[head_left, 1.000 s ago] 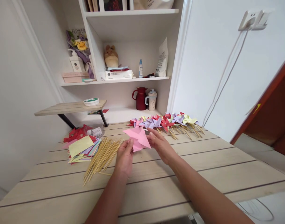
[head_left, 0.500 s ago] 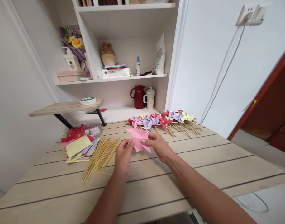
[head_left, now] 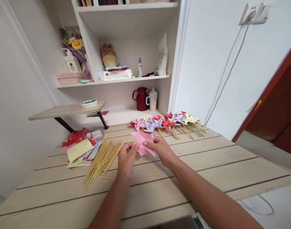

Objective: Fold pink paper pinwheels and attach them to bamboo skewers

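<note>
Between my two hands is a pink paper pinwheel (head_left: pixel 143 149), its pointed blades partly folded, held above the table. My left hand (head_left: pixel 127 158) pinches its left side, thumb on top. On its right side my right hand (head_left: pixel 161 150) is closed too, with the thumb pressed near the middle of the paper. A spread of thin wooden sticks (head_left: pixel 101 163) lies just left of my left hand. Beyond my right hand rest several finished pinwheels (head_left: pixel 168 122) on sticks, in red, purple, pink and yellow. The undersides of the paper and some fingers are hidden.
Left of the sticks sits a stack of coloured paper squares (head_left: pixel 80 151), with red paper pieces (head_left: pixel 75 137) and a clear plastic box (head_left: pixel 97 134) behind. A small raised stand (head_left: pixel 66 110) is at the back left. A dark red jug (head_left: pixel 142 99) and a cup (head_left: pixel 153 100) stand behind the table.
The pink paper has turned slightly and shifted a little to the right in my hands. The right thumb has slid a bit toward the middle. Both hands keep their hold.
</note>
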Tool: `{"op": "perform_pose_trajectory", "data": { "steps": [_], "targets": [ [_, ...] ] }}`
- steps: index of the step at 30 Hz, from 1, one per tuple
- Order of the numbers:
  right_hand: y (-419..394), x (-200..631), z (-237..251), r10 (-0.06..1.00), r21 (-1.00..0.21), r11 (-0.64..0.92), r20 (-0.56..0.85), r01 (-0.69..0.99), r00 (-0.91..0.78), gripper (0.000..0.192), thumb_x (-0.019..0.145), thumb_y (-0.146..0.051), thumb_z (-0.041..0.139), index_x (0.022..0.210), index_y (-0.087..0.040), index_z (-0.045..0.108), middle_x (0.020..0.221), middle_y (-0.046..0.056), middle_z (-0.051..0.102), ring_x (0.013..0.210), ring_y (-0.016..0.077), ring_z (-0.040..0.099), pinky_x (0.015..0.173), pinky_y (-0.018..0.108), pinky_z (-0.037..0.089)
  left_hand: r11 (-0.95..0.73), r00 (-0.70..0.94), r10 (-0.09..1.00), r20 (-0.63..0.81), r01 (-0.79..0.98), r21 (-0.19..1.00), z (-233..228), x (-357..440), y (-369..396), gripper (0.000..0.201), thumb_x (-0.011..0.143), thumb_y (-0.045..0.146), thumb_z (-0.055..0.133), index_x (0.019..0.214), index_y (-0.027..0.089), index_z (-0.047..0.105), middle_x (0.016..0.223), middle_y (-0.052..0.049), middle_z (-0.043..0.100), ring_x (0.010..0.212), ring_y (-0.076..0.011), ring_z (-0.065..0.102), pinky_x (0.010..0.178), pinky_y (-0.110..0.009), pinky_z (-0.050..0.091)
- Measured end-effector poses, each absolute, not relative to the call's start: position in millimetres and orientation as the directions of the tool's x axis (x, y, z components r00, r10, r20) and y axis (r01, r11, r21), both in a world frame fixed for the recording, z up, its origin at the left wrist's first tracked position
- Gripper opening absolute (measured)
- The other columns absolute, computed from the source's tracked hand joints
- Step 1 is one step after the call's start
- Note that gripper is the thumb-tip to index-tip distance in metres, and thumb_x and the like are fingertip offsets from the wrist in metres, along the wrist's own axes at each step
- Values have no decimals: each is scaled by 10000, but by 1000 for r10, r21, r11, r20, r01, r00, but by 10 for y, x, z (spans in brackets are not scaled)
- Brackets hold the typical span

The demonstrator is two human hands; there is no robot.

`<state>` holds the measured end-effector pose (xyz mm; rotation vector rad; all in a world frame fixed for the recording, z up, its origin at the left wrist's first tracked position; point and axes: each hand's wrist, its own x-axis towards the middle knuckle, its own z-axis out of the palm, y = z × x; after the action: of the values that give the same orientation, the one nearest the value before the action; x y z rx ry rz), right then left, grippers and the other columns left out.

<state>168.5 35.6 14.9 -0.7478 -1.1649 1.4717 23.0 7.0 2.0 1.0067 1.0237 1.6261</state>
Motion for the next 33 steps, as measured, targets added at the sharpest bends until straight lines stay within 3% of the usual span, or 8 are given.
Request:
{"op": "perform_pose_trajectory", "data": {
  "steps": [7,11,18,23,26,29,33],
  "targets": [
    [392,1720,126,967,-938,29,113,-344,-227,346,595,-386,881,809,-139,767,719,40,731,617,155,622,625,281,465,-205,-166,973,161,-300,931,75,250,49,359,687,352,833,982,162,760,970,-74,756,901,-187,668,850,-293,487],
    [378,1716,139,964,-943,35,118,-330,-238,341,597,-390,878,795,-140,758,706,33,725,600,149,615,619,279,464,-178,-102,983,155,-294,939,66,240,57,325,690,362,824,927,144,777,890,-81,761,872,-212,679,856,-322,490],
    [344,1672,145,962,-962,91,151,-256,-228,333,612,-416,865,755,-161,705,695,10,680,605,150,578,598,279,435,-143,-117,987,109,-346,927,-23,227,102,252,696,348,823,836,153,746,785,-35,723,731,-148,632,739,-266,473],
    [402,1680,75,943,-908,318,333,-274,-8,297,714,-389,808,891,-230,630,783,-17,611,683,153,554,619,272,436,-186,-220,970,99,-421,888,-49,199,143,247,674,327,839,808,143,744,775,-32,716,736,-134,620,758,-255,469],
    [416,1723,74,858,-843,513,508,-158,78,212,760,-371,776,845,-244,628,878,3,580,830,186,567,754,321,469,-195,-275,959,70,-459,867,-43,175,151,261,657,328,852,795,135,744,752,-27,708,723,-122,607,758,-247,466],
    [363,1740,118,746,-747,662,665,64,34,147,787,-352,764,754,-237,678,940,29,545,967,221,544,910,381,432,-190,-297,954,43,-486,853,-28,168,144,277,637,329,864,790,134,743,755,-27,709,712,-116,602,743,-240,463],
    [246,1671,157,689,-661,719,720,215,-89,139,768,-353,798,868,-266,755,891,23,482,891,216,525,837,376,449,-200,-292,955,53,-501,842,5,181,112,251,630,320,865,753,146,733,729,-7,698,683,-107,589,707,-228,454]
  ]
}}
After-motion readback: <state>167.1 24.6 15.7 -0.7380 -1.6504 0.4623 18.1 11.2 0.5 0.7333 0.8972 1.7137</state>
